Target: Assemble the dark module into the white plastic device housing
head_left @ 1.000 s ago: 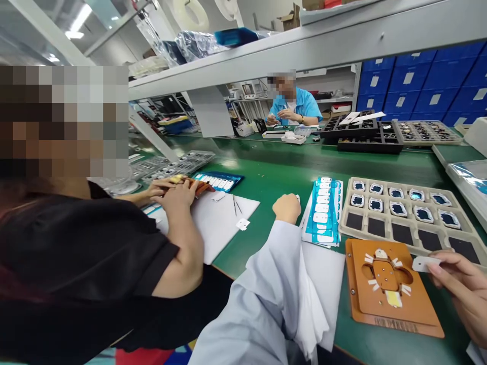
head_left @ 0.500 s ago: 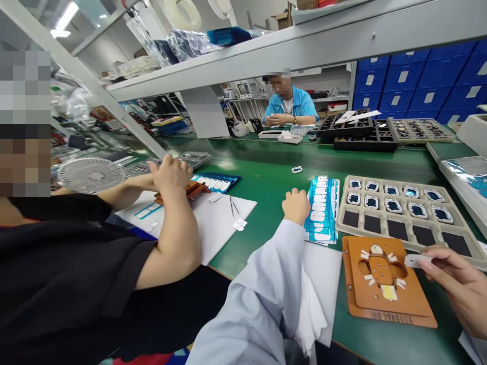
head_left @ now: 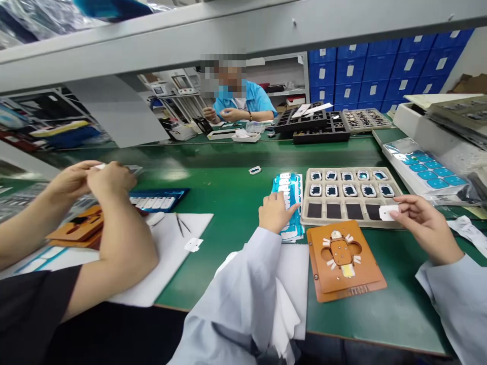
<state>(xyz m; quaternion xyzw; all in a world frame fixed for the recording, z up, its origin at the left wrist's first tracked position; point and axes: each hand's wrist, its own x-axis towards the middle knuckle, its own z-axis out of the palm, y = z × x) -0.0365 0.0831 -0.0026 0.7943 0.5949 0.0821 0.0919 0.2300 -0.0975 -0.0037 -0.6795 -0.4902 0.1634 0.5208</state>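
Between the thumb and fingers of my right hand (head_left: 424, 225) is a small white rectangular piece (head_left: 388, 213), pinched over the lower right of the beige tray (head_left: 375, 222). Several dark, white-rimmed square parts (head_left: 349, 190) fill the tray's two upper rows; dark pads show in its bottom row. My left hand (head_left: 276, 211) lies with fingers spread on the blue sheet of white stickers (head_left: 291, 230). Between my hands, nearer me, sits an orange fixture block (head_left: 346, 284) with a shaped recess, white tabs round it and a yellow piece at its lower side.
A co-worker's hands (head_left: 102, 180) are at the left, above another orange fixture (head_left: 72, 233) and a white foam sheet with tweezers (head_left: 179, 224). One loose part (head_left: 254, 170) lies mid-table. Black trays (head_left: 321, 133) stand at the back; a shelf beam (head_left: 228, 38) crosses overhead.
My view has swung right and come closer to the table. My right hand has carried the white piece from beside the fixture to over the tray's edge. My left hand's fingers have spread on the sheet.
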